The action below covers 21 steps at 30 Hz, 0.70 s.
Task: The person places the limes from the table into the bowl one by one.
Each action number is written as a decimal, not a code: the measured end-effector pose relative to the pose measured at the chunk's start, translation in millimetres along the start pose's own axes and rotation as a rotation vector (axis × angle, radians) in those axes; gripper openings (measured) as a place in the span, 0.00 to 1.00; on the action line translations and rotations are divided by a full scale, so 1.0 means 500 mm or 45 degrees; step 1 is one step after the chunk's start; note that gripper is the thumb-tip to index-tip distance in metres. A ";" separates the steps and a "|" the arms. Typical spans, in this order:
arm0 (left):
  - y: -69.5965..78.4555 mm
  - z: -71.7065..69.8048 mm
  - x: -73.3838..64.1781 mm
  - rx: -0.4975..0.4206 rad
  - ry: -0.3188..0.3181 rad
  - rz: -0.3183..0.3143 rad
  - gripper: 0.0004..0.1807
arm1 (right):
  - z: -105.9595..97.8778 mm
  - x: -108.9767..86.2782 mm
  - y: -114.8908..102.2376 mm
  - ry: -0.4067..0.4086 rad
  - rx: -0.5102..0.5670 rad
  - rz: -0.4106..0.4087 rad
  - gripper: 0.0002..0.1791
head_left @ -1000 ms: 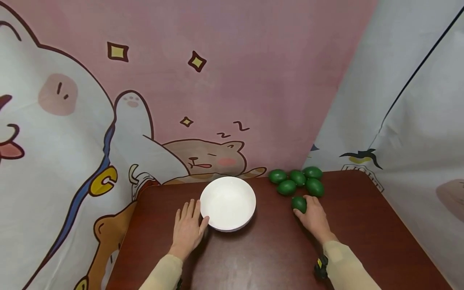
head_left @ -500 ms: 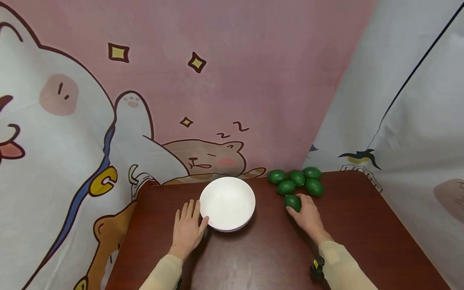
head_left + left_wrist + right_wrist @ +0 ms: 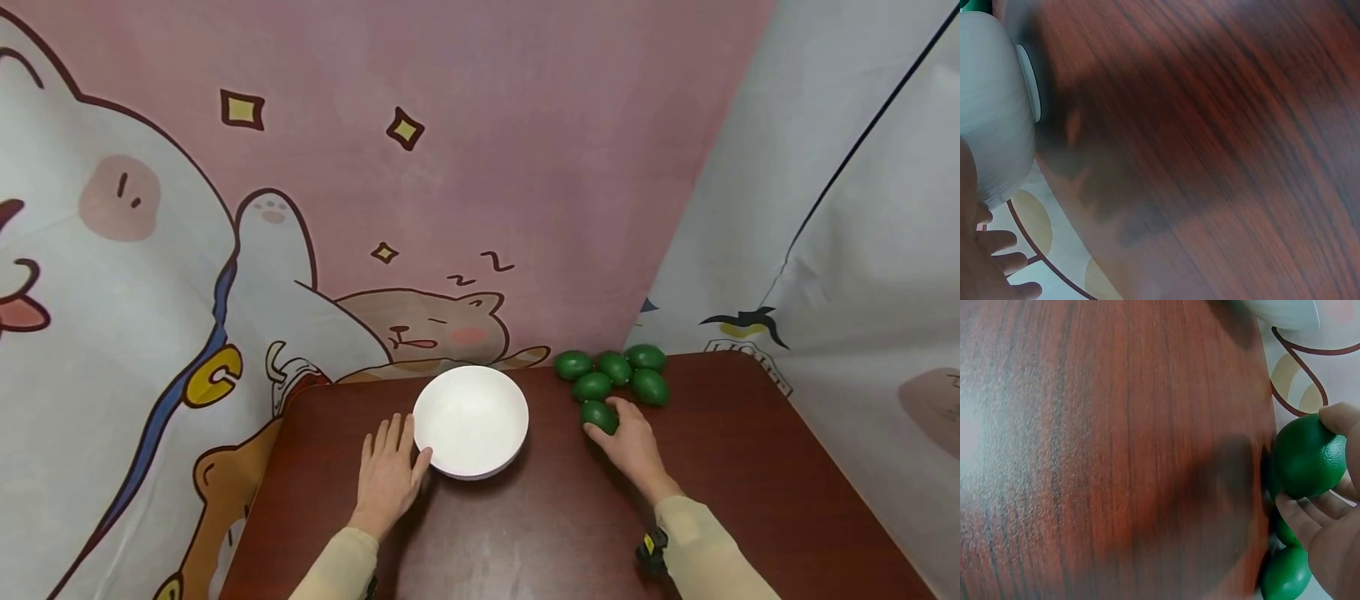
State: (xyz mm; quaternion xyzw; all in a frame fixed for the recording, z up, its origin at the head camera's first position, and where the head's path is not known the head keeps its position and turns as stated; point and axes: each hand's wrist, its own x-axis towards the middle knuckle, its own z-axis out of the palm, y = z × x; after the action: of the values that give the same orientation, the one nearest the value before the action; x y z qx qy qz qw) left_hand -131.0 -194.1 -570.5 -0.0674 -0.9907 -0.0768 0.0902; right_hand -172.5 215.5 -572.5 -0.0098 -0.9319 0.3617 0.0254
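Note:
My right hand (image 3: 633,446) holds a green lime (image 3: 598,417) between the thumb and fingers, just in front of the other limes. The right wrist view shows the thumb and fingertips on opposite sides of that lime (image 3: 1307,456). Several more limes (image 3: 592,387) lie close together at the back of the table. Left of them stands a white bowl (image 3: 471,421) with nothing in it. My left hand (image 3: 388,475) lies with straight fingers against the bowl's left side. In the left wrist view, the bowl (image 3: 994,100) hides part of that hand.
The dark red wooden table (image 3: 510,542) has its back edge against a cloth backdrop (image 3: 570,167) printed with cartoon animals. Another pale cloth (image 3: 862,250) hangs along the right side. A dark wrist device (image 3: 651,550) sits at the right sleeve.
My right hand has slid the lime to the left and slightly away from me, up close to the group. The left hand and the bowl stay where they were.

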 end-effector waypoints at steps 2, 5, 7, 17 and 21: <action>0.000 0.000 0.000 0.004 -0.007 0.000 0.39 | 0.000 0.000 -0.005 -0.004 0.003 -0.006 0.36; 0.000 0.000 0.000 0.005 -0.012 -0.002 0.40 | 0.001 0.002 -0.013 -0.004 0.015 -0.017 0.36; 0.001 -0.001 0.000 0.004 -0.014 -0.003 0.40 | 0.003 0.003 -0.017 -0.003 0.018 -0.023 0.36; 0.002 -0.002 0.001 0.002 -0.027 -0.009 0.40 | 0.010 0.008 -0.036 -0.009 0.027 -0.041 0.35; 0.002 -0.003 0.001 -0.003 -0.027 -0.009 0.40 | 0.011 0.008 -0.046 0.000 0.033 -0.059 0.35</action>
State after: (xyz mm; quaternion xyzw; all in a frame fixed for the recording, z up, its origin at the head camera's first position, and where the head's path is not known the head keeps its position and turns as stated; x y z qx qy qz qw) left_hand -131.2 -193.2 -568.9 -0.0648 -0.9917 -0.0775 0.0794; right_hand -176.9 194.9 -561.0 0.0123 -0.9270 0.3732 0.0339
